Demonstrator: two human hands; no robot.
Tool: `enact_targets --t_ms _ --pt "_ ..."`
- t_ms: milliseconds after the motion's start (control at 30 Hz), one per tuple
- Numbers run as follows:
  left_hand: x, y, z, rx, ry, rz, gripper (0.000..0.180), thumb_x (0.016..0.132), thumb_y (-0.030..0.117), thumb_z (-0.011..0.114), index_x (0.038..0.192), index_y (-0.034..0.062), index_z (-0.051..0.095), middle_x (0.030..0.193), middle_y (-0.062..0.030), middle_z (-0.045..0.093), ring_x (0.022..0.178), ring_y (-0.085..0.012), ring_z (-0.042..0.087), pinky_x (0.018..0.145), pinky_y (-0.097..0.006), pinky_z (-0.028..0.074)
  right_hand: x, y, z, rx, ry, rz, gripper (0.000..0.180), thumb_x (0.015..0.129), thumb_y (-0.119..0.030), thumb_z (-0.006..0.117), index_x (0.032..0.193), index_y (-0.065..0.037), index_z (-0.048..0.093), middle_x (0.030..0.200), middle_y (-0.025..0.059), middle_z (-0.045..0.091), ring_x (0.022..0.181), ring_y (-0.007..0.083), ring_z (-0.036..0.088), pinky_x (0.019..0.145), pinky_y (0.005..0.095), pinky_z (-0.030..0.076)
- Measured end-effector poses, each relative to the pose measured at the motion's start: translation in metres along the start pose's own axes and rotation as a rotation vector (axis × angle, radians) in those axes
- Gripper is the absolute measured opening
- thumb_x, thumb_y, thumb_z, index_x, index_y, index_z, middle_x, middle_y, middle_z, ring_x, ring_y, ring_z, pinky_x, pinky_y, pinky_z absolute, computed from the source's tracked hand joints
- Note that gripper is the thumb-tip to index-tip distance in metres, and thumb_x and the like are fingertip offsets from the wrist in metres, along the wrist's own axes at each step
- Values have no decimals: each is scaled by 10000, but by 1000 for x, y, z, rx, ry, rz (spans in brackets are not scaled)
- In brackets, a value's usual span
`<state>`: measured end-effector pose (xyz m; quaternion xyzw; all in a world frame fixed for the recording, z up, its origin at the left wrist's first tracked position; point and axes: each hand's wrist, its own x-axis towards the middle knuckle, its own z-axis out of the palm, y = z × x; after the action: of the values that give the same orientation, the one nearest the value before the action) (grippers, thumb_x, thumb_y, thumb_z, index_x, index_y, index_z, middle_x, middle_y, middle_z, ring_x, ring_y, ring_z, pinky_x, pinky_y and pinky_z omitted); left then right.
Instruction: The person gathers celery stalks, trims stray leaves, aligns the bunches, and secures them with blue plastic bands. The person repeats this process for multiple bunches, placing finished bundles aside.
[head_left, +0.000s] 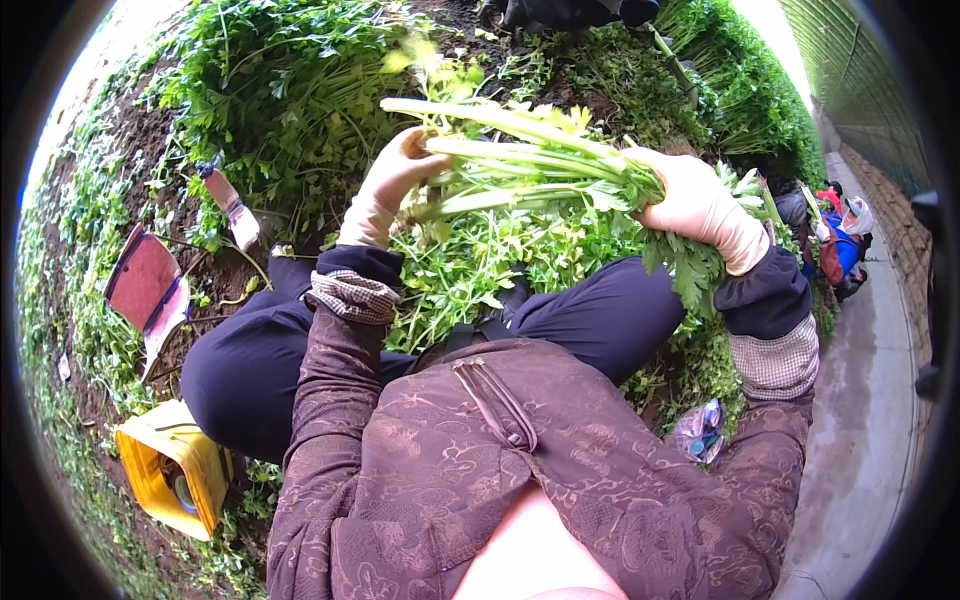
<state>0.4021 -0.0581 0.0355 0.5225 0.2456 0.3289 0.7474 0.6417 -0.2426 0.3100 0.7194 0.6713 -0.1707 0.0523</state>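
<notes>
A bunch of celery (545, 160) with pale green stalks lies crosswise in front of me, held above my lap. My right hand (695, 205), in a pale thin glove, is wrapped round its leafy end, and dark green leaves hang below the fist. At the stalks' other end is my left hand (402, 172), gloved the same way. Its fingers and thumb are bent in against the stalk ends, partly hidden behind them. Loose celery leaves and stems (470, 265) cover the ground between my bent legs.
Celery plants (290, 100) stand thickly ahead. On the left are a small red-and-pink folding seat (148, 280) and a tipped yellow container (205, 465). A clear plastic bottle (700, 432) lies near my right elbow. Farther right, people (840, 240) sit beside a concrete path (835, 430).
</notes>
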Motion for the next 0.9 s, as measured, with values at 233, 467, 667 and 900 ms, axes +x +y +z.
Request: enact_targets --t_ms 233,467,667,900 --pt "-12 -31 -111 235 601 -78 274 909 182 723 1112 -1 701 994 -64 722 815 -115 653 766 -258 528 -6 11 12 -266 123 -163 468 769 -232 686 1220 -137 608 1050 116 692 949 320 677 827 392 546" --pt "-11 31 -14 533 56 271 671 886 442 703 1356 1 518 1324 -159 566 1213 -246 550 1033 -368 429 1 10 14 -473 179 -243 533 752 -186 754 1251 -127 577 1049 102 668 933 302 677 792 394 551" --pt "-27 58 84 83 -15 162 229 960 232 666 1050 22 651 991 -46 695 897 -144 656 890 -273 493 2 9 17 -496 173 -206 581 753 -145 729 1305 -126 550 1048 119 668 954 310 671 802 406 549" --pt "-24 56 -33 -404 368 139 215 1006 249 591 1051 40 616 710 41 567 487 -30 420 408 -200 334 -7 27 20 -455 329 -256 622 741 -58 698 1338 -128 538 1047 141 668 933 330 667 821 413 536"
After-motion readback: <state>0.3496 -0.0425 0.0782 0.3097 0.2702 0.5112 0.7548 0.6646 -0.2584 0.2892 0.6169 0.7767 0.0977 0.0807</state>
